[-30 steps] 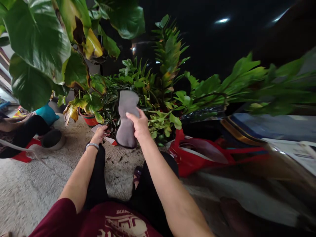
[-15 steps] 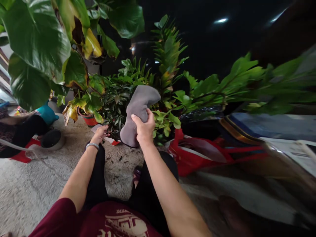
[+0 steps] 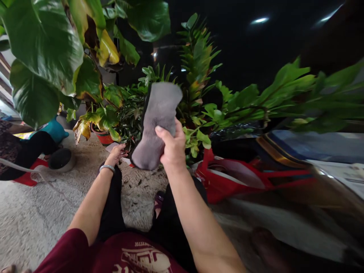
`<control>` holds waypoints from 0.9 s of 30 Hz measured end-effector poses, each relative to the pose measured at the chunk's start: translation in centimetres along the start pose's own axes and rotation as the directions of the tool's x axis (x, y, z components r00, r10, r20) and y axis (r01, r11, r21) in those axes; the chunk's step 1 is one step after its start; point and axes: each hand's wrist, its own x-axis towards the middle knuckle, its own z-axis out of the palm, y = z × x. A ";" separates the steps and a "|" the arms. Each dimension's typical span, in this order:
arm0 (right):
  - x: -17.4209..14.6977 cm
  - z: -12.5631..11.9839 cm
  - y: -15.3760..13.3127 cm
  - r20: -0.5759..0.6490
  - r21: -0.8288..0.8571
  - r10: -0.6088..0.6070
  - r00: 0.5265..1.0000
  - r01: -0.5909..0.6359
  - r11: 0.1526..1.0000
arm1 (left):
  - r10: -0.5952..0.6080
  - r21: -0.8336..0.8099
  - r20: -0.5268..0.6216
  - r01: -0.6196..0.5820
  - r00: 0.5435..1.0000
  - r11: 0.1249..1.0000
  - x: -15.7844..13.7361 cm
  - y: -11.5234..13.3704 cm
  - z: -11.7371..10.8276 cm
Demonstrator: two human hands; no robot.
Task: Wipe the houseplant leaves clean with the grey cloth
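Note:
My right hand (image 3: 173,148) grips a grey plush fabric pad (image 3: 159,117) with dark edging, thumb on its face and fingers behind. The pad is held up in front of the plants, wider at its ends and pinched in at the middle. My left hand (image 3: 116,154), with a silver bangle at the wrist, rests by my left knee with its fingers loosely stretched out. A pale mauve flat piece (image 3: 112,146) shows just behind it; I cannot tell whether the hand touches it.
Leafy potted plants, one in a red pot (image 3: 104,137), stand ahead. A red bag (image 3: 227,180) sits to the right, beside stacked items (image 3: 301,146). At left, another person's dark-clothed leg (image 3: 40,144) is near a grey bowl (image 3: 61,159) and a cord (image 3: 48,182).
My right hand has turned and raised the pad, which was bent over at its top and now shows more of its flat face. The left hand stays almost in place.

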 end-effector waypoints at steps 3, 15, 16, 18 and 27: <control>2.4 -0.4 2.1 -0.007 -0.087 0.039 0.999 -0.040 0.995 | 0.005 0.014 0.002 -0.005 1.000 1.000 -0.3 0.1 0.2; -9.5 -5.3 6.5 0.073 -0.432 0.289 0.955 -0.231 0.872 | 0.029 0.007 -0.146 -0.029 0.989 1.000 -2.7 1.2 -0.3; -8.8 -4.9 6.2 0.112 -0.480 0.197 0.974 -0.121 0.869 | 0.077 -0.032 -0.153 -0.083 0.985 0.996 -3.7 1.1 -0.1; -7.3 -4.2 6.0 0.173 -0.554 0.037 0.984 0.066 0.830 | 0.208 -0.099 -0.134 -0.222 0.969 0.970 -6.3 0.4 0.5; -7.9 -1.3 6.8 0.672 -0.537 -0.100 0.734 0.575 0.617 | 0.359 -0.175 0.017 -0.351 0.933 0.920 -14.6 -2.1 4.9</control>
